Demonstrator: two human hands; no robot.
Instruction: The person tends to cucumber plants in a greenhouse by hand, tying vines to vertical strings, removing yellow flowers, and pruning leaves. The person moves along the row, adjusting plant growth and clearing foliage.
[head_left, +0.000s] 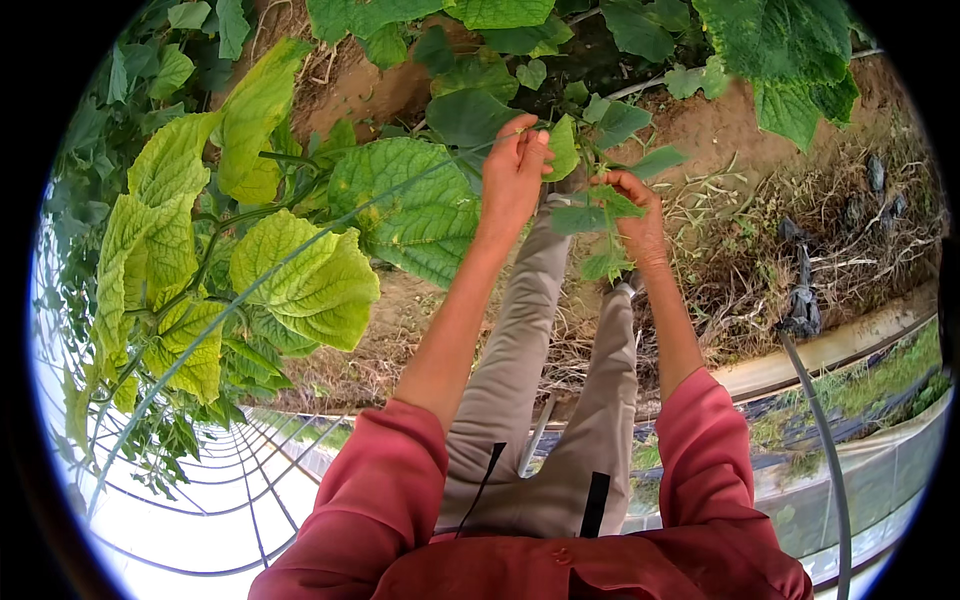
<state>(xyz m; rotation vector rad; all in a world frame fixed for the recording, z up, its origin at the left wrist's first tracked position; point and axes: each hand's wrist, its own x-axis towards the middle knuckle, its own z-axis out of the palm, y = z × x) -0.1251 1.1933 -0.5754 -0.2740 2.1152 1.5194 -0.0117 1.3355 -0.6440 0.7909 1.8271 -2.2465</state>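
Note:
A blue-green twine (259, 286) runs slanting from the lower left up to my left hand (517, 157), whose thumb and fingertips are pinched on it. A small light-green leaf (562, 148) lies just right of those fingertips. Lower and to the right, my right hand (634, 206) has its bent fingers at a leafy vine shoot (613, 238) that hangs down past them; leaves partly cover the fingers, and the grip is hard to see. Large cucumber-like leaves, one green (409, 199) and one yellowing (307, 281), spread left of my left forearm.
More broad leaves (780, 45) hang at the top right. Brown soil and dry stalks (720, 300) lie around my feet. A grey pipe (825, 457) curves down the right side, and greenhouse hoops (247, 480) show at the lower left.

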